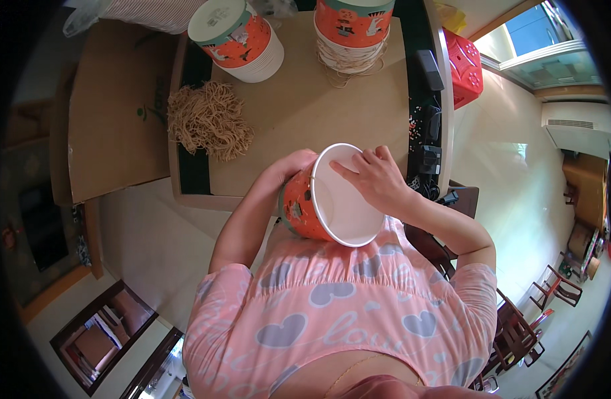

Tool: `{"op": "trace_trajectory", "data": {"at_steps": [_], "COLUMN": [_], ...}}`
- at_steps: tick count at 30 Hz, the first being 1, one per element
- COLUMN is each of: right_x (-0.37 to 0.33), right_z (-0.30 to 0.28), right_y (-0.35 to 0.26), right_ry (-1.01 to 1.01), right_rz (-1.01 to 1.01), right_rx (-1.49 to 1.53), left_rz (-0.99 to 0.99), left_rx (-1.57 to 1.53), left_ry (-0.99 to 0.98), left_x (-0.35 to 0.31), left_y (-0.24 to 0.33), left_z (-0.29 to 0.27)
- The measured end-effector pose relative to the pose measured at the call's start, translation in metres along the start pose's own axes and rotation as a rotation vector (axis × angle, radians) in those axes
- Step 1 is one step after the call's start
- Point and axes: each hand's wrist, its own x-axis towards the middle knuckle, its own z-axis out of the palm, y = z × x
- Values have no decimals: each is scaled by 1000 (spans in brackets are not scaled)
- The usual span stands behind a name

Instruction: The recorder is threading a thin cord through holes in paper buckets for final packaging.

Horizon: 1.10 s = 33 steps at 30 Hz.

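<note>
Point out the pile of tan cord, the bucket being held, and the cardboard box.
Tan cord pile [209, 121]: head view, middle of the tangled strands.
Held bucket [337, 201]: head view, on its white inner wall.
Cardboard box [118, 116]: head view, on its broad brown side.

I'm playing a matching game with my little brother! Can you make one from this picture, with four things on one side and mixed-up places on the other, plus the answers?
Things
1. Red plastic stool with holes
2. Tangled tan string heap
3. Orange paper tub with a white rim
4. Person's bare right hand

Places
A. Tilted in front of the pink shirt with grey hearts
B. At the mouth of the tub
C. Beyond the right edge of the dark green table
D. On the table's left side

Right pairs: 1-C, 2-D, 3-A, 4-B
</note>
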Motion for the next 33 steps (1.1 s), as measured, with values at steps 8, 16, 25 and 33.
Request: {"op": "trace_trajectory", "data": {"at_steps": [8, 16, 25, 33], "right_x": [-3, 7, -7, 46], "right_z": [-31, -31, -72, -58], "right_y": [13, 13, -33, -63], "right_ry": [501, 669, 845, 375], "right_rz": [301, 520, 257, -26], "right_rx": [529, 1178, 714, 336], "left_rz": [330, 770, 977, 985], "left_rx": [-211, -497, -499, -829], "left_ry": [-16, 298, 233, -166], "left_x": [-70, -71, -121, -109], "left_y": [-6, 79, 115, 131], "left_z": [-11, 51, 55, 31]}}
